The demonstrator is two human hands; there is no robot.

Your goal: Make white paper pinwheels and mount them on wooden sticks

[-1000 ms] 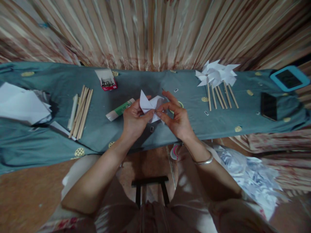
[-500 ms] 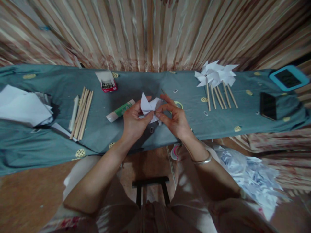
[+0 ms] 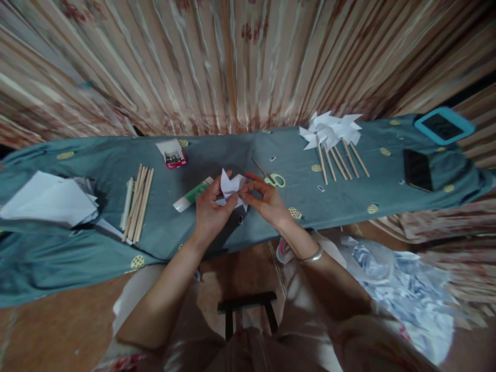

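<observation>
My left hand (image 3: 211,212) holds a white paper pinwheel (image 3: 231,185) with folded, pointed blades, its thumb pressed near the middle. The thumb and forefinger of my right hand (image 3: 267,204) are pinched at the pinwheel's centre. Any small fastener between those fingertips is too small to make out. Left of the hands lies a green and white glue stick (image 3: 194,195), close to my left fingers. Just beyond my right hand rest open scissors (image 3: 276,180) with pale green handles.
A small open box of metal pins (image 3: 175,159) stands farther back. Wooden sticks (image 3: 139,204) and white paper sheets (image 3: 48,199) lie at the left. Several finished pinwheels (image 3: 329,130) on sticks, a dark phone (image 3: 417,169) and a blue-framed tablet (image 3: 444,125) are at the right.
The head view has shifted, so the table sits slightly lower. Both hands stay on the pinwheel, a little nearer together, and the scissors show more fully past my right hand.
</observation>
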